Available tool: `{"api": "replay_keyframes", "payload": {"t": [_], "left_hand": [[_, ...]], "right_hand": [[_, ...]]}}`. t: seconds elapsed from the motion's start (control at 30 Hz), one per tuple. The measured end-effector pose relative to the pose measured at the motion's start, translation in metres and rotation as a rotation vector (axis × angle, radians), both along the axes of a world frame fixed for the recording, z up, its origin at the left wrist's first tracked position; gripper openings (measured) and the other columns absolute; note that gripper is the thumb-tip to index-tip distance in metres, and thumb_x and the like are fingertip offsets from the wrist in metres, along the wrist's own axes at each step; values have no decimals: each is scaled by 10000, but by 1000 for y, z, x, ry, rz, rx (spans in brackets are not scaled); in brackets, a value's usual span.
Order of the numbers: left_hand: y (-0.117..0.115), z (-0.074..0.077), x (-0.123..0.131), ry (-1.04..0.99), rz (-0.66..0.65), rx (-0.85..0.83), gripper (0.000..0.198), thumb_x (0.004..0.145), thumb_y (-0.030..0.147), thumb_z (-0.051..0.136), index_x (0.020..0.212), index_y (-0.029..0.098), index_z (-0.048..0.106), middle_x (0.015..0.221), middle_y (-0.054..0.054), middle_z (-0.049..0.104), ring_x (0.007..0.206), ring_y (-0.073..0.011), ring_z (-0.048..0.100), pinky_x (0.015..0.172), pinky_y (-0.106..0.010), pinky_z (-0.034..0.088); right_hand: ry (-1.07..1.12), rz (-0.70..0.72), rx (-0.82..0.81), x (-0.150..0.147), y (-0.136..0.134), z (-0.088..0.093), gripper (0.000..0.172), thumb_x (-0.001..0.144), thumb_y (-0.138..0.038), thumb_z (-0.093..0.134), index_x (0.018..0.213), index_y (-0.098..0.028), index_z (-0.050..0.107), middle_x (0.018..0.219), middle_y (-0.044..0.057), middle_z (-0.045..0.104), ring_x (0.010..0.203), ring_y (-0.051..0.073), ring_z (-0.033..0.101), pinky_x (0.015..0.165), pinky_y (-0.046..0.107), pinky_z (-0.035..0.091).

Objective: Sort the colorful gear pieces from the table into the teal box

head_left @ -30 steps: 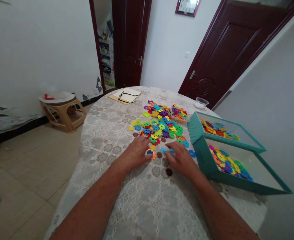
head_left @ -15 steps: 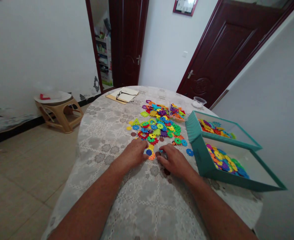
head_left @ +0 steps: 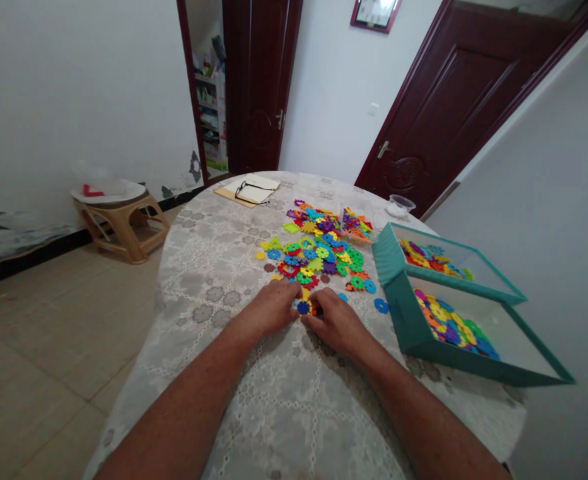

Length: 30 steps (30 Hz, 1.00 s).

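My left hand and my right hand meet over the lace tablecloth, fingertips pinched together on a small cluster of plastic interlocking discs, blue, orange and red. Just beyond them spreads a pile of coloured discs. Single blue discs lie to the right of my right hand.
A teal box with more discs stands open at the right, its lid behind it also holding discs. Glasses on a notebook lie at the far edge, a small clear bowl at far right. A plastic stool stands on the floor left.
My right hand slid left and closed in on the discs at my left hand's fingertips; both hands now pinch the same cluster. The left hand barely moved.
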<state>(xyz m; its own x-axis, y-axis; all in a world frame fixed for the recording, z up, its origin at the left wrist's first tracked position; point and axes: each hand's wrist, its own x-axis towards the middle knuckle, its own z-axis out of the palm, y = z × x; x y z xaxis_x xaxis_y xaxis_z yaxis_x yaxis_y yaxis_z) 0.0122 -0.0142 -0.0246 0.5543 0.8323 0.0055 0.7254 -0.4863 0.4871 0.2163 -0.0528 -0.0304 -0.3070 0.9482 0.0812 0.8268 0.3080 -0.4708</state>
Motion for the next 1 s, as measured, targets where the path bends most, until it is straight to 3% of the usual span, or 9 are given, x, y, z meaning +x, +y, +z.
{"api": "replay_keyframes", "payload": {"t": [0.2, 0.47, 0.63, 0.8, 0.9, 1.0], "left_hand": [[-4, 1, 1, -170, -65, -86, 290, 844, 120, 634, 1109, 227, 678, 1167, -74, 743, 1087, -244, 660, 943, -340, 488], [-2, -5, 1, -310, -93, -100, 598, 842, 76, 574, 1402, 284, 589, 1269, -60, 723, 1108, -217, 657, 992, -339, 492], [2, -4, -7, -283, 12, -20, 504, 912, 133, 553, 1404, 238, 587, 1237, -78, 708, 1094, -216, 650, 996, -341, 498], [3, -2, -5, -66, 24, 60, 278, 916, 242, 636, 1188, 209, 683, 1265, -122, 671, 1194, -278, 597, 1049, -397, 467], [2, 1, -1, 50, 3, 46, 154, 930, 254, 628, 1058, 199, 694, 1171, -123, 673, 1137, -279, 594, 1016, -400, 464], [2, 3, 0, 54, -3, 38, 142, 953, 249, 601, 1056, 200, 685, 1150, -120, 670, 1126, -273, 590, 1008, -392, 459]], "right_hand": [[214, 8, -2, -6, -7, -2, 175, 901, -195, 655, 1062, -216, 590, 996, 22, 660, 908, 198, 607, 770, 292, 419], [291, 74, 45, -5, -8, -1, 184, 933, -197, 612, 1108, -239, 653, 1098, 33, 716, 987, 202, 636, 876, 314, 449], [327, -60, 50, 8, -5, 3, 92, 938, -242, 568, 1002, -227, 633, 882, -7, 665, 800, 175, 594, 737, 282, 432], [291, -196, 173, 31, -7, 26, 140, 974, -326, 527, 990, -227, 625, 814, -12, 619, 722, 170, 555, 686, 281, 417], [164, -305, 359, 55, -10, 49, 184, 980, -360, 525, 1019, -223, 641, 859, 17, 652, 747, 185, 576, 729, 300, 430], [-11, -467, 567, 94, -12, 69, 204, 978, -361, 517, 1033, -217, 651, 922, 65, 684, 824, 223, 613, 787, 333, 446]]}}
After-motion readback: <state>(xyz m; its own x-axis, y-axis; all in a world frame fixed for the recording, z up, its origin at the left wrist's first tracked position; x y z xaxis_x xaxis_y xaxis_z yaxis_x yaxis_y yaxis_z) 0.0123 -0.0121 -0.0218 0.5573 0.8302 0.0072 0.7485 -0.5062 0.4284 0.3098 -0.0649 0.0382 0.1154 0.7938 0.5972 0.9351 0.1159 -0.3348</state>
